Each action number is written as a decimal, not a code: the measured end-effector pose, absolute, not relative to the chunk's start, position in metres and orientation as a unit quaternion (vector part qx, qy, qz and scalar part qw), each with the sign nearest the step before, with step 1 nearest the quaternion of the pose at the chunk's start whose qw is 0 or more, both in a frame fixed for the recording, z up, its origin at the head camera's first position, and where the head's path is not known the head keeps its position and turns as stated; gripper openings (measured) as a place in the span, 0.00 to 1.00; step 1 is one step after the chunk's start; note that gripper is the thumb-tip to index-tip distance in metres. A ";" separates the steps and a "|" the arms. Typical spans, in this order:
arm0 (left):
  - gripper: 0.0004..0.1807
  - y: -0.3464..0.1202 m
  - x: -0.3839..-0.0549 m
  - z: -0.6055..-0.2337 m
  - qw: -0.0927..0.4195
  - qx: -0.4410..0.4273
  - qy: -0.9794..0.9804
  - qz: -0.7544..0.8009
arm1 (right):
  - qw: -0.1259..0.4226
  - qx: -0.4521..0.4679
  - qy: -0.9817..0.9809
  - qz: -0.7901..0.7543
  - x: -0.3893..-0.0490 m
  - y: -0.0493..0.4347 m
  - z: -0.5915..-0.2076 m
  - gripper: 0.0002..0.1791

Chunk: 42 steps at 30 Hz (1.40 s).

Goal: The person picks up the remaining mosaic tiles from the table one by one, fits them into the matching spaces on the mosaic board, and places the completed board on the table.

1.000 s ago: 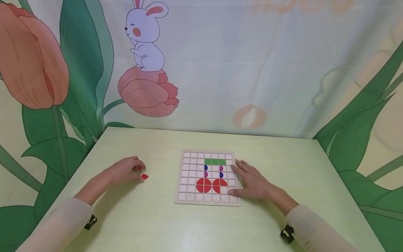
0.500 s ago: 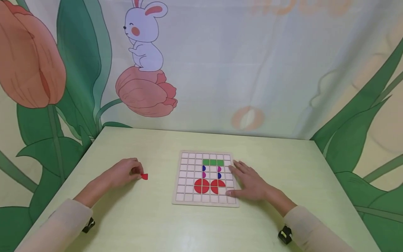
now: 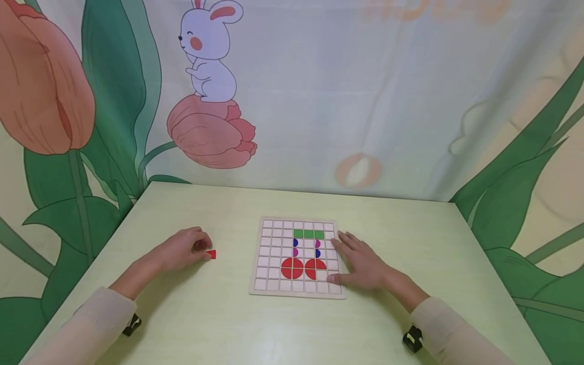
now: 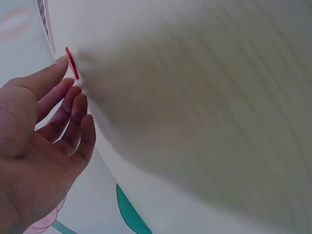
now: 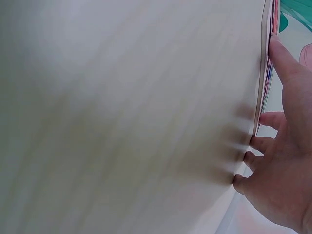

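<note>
My left hand (image 3: 184, 248) pinches a small flat red tile (image 3: 211, 254) between thumb and fingertip, left of the board. Seen edge-on in the left wrist view, this red tile (image 4: 72, 63) is thin. A square pale board (image 3: 266, 274) marked in a grid lies in the middle of the table. On it are a row of green squares (image 3: 308, 234), small blue and magenta half-round shapes, a full red circle (image 3: 292, 268) and a red three-quarter circle (image 3: 312, 266). With fingers spread, my right hand (image 3: 365, 261) rests on the board's right edge.
The pale table (image 3: 255, 329) reaches back to a printed cloth (image 3: 310, 101) with a rabbit (image 3: 207, 50) and tulips. Dark straps (image 3: 412, 338) sit at both wrists. In the right wrist view the board's edge (image 5: 265, 53) shows side-on.
The red tile has turned between my left fingers, from a diamond-like look to a squarer one. My right hand stays on the board's edge. The head view has shifted slightly.
</note>
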<state>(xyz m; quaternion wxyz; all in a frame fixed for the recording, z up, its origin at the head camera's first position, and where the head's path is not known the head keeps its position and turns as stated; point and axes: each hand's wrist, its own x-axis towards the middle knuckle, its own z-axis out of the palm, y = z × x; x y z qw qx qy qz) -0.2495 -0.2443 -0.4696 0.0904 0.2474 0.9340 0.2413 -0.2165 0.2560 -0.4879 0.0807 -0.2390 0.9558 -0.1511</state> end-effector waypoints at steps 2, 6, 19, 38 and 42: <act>0.10 -0.242 -0.249 -0.470 0.090 0.245 0.933 0.246 | 0.081 -0.237 0.956 -0.150 -0.217 0.256 -0.489 0.58; 0.09 -0.239 -0.247 -0.469 0.089 0.242 0.933 0.251 | 0.083 -0.236 0.956 -0.152 -0.217 0.256 -0.489 0.59; 0.10 -0.237 -0.248 -0.470 0.097 0.232 0.934 0.253 | 0.079 -0.239 0.955 -0.153 -0.219 0.257 -0.491 0.59; 0.08 -0.211 -0.244 -0.462 0.106 0.249 0.920 0.284 | 0.084 -0.235 0.956 -0.151 -0.218 0.256 -0.491 0.59; 0.08 -0.196 -0.244 -0.457 0.105 0.259 0.913 0.298 | 0.083 -0.235 0.956 -0.154 -0.217 0.256 -0.490 0.59</act>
